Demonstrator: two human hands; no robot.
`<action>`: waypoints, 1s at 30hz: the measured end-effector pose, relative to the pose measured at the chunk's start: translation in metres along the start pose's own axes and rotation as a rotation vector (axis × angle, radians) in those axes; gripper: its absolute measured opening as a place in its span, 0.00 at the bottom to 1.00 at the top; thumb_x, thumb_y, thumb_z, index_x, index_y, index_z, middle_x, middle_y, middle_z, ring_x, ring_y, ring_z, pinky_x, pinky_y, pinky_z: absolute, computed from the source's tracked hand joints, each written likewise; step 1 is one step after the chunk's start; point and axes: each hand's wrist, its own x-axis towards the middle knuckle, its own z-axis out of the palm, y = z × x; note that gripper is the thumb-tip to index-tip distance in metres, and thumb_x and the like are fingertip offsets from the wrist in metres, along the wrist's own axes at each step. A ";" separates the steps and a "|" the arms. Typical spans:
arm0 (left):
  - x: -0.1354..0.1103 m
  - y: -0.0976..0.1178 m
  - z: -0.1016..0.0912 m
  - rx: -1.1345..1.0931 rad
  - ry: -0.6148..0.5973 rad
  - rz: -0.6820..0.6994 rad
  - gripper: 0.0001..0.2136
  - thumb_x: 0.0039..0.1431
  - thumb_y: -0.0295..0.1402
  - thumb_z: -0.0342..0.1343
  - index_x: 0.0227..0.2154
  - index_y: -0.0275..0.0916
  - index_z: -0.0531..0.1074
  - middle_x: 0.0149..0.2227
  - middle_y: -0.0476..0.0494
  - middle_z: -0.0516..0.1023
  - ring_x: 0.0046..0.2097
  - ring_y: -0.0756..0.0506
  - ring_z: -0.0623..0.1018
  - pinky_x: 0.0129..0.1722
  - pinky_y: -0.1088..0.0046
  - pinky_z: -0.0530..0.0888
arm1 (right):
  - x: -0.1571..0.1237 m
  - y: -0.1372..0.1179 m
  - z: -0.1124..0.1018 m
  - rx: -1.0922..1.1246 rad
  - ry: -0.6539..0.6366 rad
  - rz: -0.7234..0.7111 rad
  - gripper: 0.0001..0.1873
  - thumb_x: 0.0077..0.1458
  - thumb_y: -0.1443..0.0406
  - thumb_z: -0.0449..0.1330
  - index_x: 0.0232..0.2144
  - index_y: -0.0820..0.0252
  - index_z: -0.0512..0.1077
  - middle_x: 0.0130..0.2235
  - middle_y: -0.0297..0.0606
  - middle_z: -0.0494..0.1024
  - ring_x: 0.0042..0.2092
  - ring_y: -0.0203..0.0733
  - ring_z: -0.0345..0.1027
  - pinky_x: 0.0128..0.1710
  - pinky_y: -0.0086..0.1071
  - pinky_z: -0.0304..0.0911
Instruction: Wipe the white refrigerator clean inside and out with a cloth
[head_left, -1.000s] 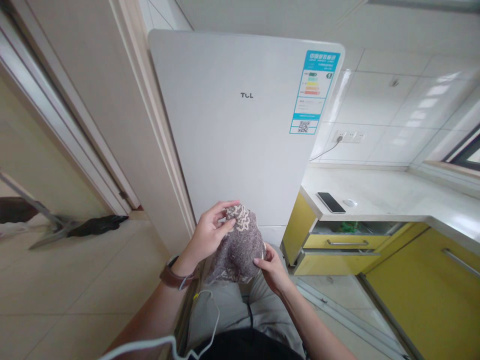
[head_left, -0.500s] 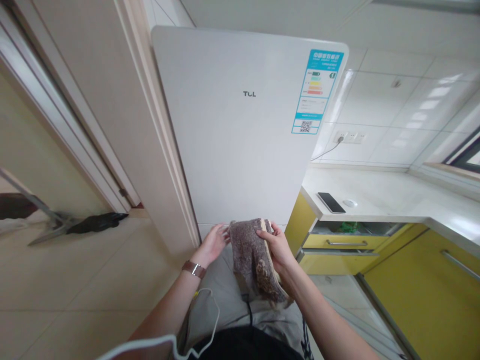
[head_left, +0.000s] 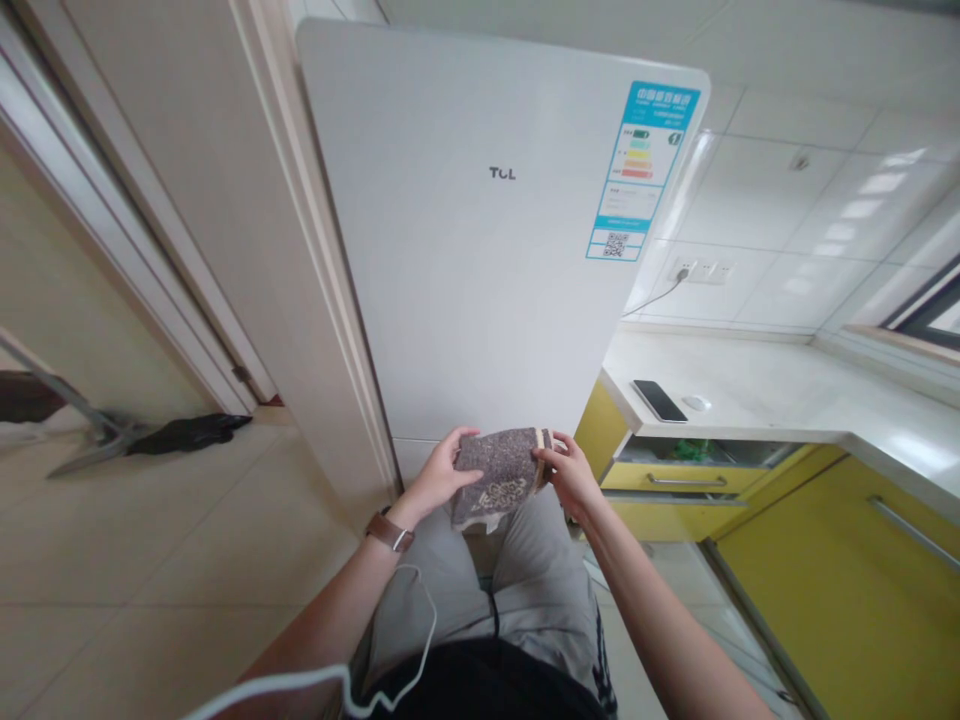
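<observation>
A folded grey-brown cloth (head_left: 496, 470) with a cream edge and a pale pattern is stretched between my hands, just above my knees. My left hand (head_left: 444, 474) pinches its left end, with the thumb lying over the top. At the right end, by the cream edge, my right hand (head_left: 568, 470) grips the cloth between thumb and fingers. Some fingertips of both hands are hidden behind it. Right in front of the cloth stands the white refrigerator (head_left: 465, 280) with its doors closed.
To the right, a white countertop (head_left: 742, 385) bears a phone (head_left: 659, 400) and a small white round object (head_left: 697, 404). Yellow drawers (head_left: 667, 477) sit below it. A doorway frame (head_left: 315, 260) and a mop-like tool (head_left: 97, 440) are at left. A white cable (head_left: 322, 680) crosses my lap.
My left hand has moved onto the cloth and now grips its left end. The hanging cloth has been folded up into a smaller, flatter piece, showing its pale pattern.
</observation>
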 end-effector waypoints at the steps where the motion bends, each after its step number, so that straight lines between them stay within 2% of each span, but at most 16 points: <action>1: 0.001 0.002 -0.001 0.122 0.001 0.043 0.30 0.47 0.23 0.68 0.54 0.42 0.71 0.51 0.44 0.80 0.54 0.41 0.79 0.58 0.61 0.74 | 0.001 0.004 -0.002 -0.012 0.009 0.009 0.42 0.28 0.62 0.75 0.49 0.53 0.66 0.33 0.29 0.76 0.32 0.41 0.71 0.30 0.30 0.63; 3: 0.001 0.003 0.000 0.364 0.018 0.107 0.28 0.48 0.19 0.65 0.53 0.42 0.73 0.54 0.43 0.78 0.57 0.40 0.77 0.62 0.59 0.71 | 0.003 0.011 -0.004 -0.070 0.011 -0.006 0.50 0.29 0.61 0.76 0.56 0.51 0.60 0.36 0.28 0.74 0.35 0.42 0.72 0.32 0.32 0.66; 5: -0.001 0.004 0.001 0.571 0.041 0.136 0.26 0.52 0.18 0.63 0.54 0.42 0.73 0.55 0.41 0.77 0.59 0.39 0.76 0.64 0.57 0.70 | 0.005 0.018 -0.006 -0.220 -0.025 -0.057 0.54 0.29 0.60 0.77 0.59 0.49 0.59 0.42 0.31 0.72 0.41 0.45 0.73 0.40 0.36 0.70; 9: -0.007 0.006 0.003 0.851 0.020 0.175 0.17 0.60 0.21 0.59 0.50 0.42 0.76 0.50 0.40 0.75 0.55 0.38 0.76 0.60 0.57 0.73 | 0.005 0.026 -0.009 -0.693 -0.129 -0.255 0.50 0.28 0.64 0.77 0.57 0.52 0.68 0.52 0.38 0.63 0.55 0.49 0.66 0.56 0.42 0.68; 11: -0.009 0.008 0.001 0.931 0.032 0.206 0.11 0.61 0.23 0.60 0.44 0.42 0.78 0.49 0.39 0.73 0.56 0.37 0.75 0.59 0.56 0.73 | 0.003 0.026 -0.009 -0.897 -0.227 -0.355 0.41 0.32 0.70 0.74 0.53 0.55 0.73 0.53 0.40 0.61 0.55 0.48 0.65 0.56 0.40 0.66; 13: -0.008 0.011 -0.002 0.933 0.023 0.221 0.07 0.60 0.25 0.62 0.40 0.41 0.78 0.51 0.38 0.73 0.59 0.36 0.73 0.60 0.57 0.71 | 0.000 0.024 -0.009 -1.073 -0.325 -0.420 0.25 0.39 0.73 0.69 0.44 0.58 0.77 0.51 0.41 0.63 0.52 0.46 0.66 0.55 0.39 0.66; 15: -0.006 0.015 -0.006 0.857 -0.083 0.170 0.06 0.59 0.27 0.63 0.39 0.41 0.78 0.49 0.40 0.76 0.56 0.37 0.76 0.58 0.59 0.72 | -0.003 0.017 -0.009 -1.218 -0.354 -0.475 0.13 0.45 0.72 0.66 0.36 0.58 0.79 0.50 0.42 0.67 0.51 0.47 0.65 0.56 0.41 0.63; 17: -0.003 0.019 -0.010 0.740 -0.204 0.082 0.05 0.60 0.32 0.63 0.39 0.41 0.78 0.43 0.44 0.80 0.48 0.39 0.79 0.52 0.63 0.73 | -0.004 0.006 -0.009 -1.286 -0.354 -0.521 0.10 0.45 0.70 0.66 0.34 0.58 0.78 0.51 0.43 0.71 0.51 0.48 0.65 0.55 0.41 0.62; 19: -0.001 0.023 -0.013 0.621 -0.219 0.023 0.09 0.59 0.38 0.64 0.41 0.41 0.78 0.41 0.46 0.82 0.45 0.40 0.80 0.48 0.65 0.74 | -0.003 -0.008 -0.009 -1.269 -0.395 -0.499 0.07 0.46 0.69 0.65 0.32 0.58 0.76 0.43 0.39 0.75 0.45 0.45 0.67 0.48 0.37 0.63; 21: 0.001 0.030 -0.012 0.520 -0.157 0.009 0.15 0.57 0.43 0.65 0.43 0.40 0.78 0.43 0.45 0.82 0.46 0.40 0.79 0.47 0.67 0.73 | 0.001 -0.020 -0.010 -1.202 -0.456 -0.414 0.03 0.48 0.68 0.62 0.30 0.58 0.73 0.31 0.32 0.72 0.35 0.40 0.65 0.40 0.32 0.62; 23: 0.004 0.038 -0.008 0.441 -0.111 0.001 0.18 0.56 0.46 0.65 0.44 0.40 0.78 0.43 0.46 0.82 0.45 0.41 0.79 0.44 0.68 0.74 | 0.003 -0.027 -0.010 -1.114 -0.449 -0.387 0.04 0.49 0.67 0.60 0.31 0.57 0.72 0.27 0.29 0.70 0.32 0.39 0.65 0.37 0.32 0.63; 25: 0.011 0.048 0.001 0.388 -0.081 0.005 0.18 0.57 0.47 0.64 0.42 0.39 0.77 0.39 0.47 0.81 0.42 0.42 0.78 0.41 0.70 0.73 | 0.002 -0.024 -0.010 -1.008 -0.308 -0.516 0.13 0.48 0.67 0.61 0.40 0.56 0.74 0.36 0.33 0.77 0.41 0.44 0.71 0.45 0.37 0.68; 26: 0.017 0.053 0.006 0.377 -0.057 0.012 0.16 0.57 0.47 0.63 0.39 0.39 0.77 0.37 0.48 0.81 0.40 0.43 0.78 0.40 0.70 0.72 | -0.001 -0.018 -0.009 -0.937 -0.188 -0.629 0.20 0.49 0.66 0.62 0.47 0.55 0.74 0.45 0.38 0.79 0.49 0.49 0.72 0.53 0.42 0.69; 28: 0.031 0.063 0.020 0.401 0.003 0.033 0.13 0.57 0.45 0.62 0.34 0.39 0.75 0.32 0.49 0.78 0.37 0.44 0.77 0.37 0.70 0.70 | -0.007 0.000 -0.004 -0.783 -0.019 -0.782 0.26 0.56 0.60 0.63 0.57 0.53 0.70 0.58 0.45 0.74 0.62 0.54 0.66 0.64 0.52 0.63; 30: 0.045 0.074 0.036 0.462 0.052 0.072 0.10 0.57 0.41 0.61 0.30 0.39 0.74 0.30 0.50 0.77 0.36 0.44 0.76 0.36 0.71 0.68 | -0.015 0.023 0.004 -0.627 -0.089 -0.760 0.33 0.59 0.56 0.63 0.65 0.50 0.64 0.68 0.45 0.66 0.69 0.54 0.60 0.67 0.52 0.62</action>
